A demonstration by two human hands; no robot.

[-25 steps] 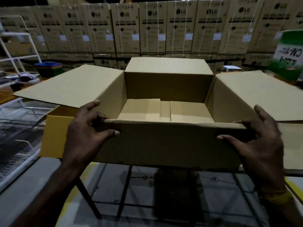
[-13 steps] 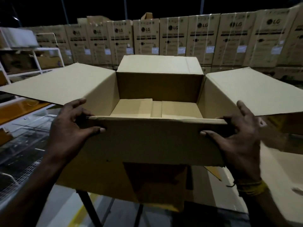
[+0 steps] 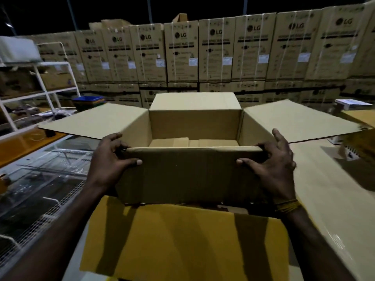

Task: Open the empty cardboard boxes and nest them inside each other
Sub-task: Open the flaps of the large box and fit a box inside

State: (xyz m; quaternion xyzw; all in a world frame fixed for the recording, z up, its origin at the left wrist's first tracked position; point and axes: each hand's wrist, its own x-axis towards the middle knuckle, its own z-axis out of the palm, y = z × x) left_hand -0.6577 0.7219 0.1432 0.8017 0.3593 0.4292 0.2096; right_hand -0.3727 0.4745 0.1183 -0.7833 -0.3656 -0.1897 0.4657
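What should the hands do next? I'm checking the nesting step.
Probably lower the open box, which the left hand and right hand grip at its near corners, toward the yellow cardboard beneath; whether that is an open box is unclear.

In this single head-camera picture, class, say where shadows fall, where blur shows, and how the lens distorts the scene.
Head view: arm shadows stripe the yellow flap below the open box that the left hand and right hand grip; motion blur smears the far right edge and the white rack; the wide lens bows the stacked cartons; the ceiling is black.
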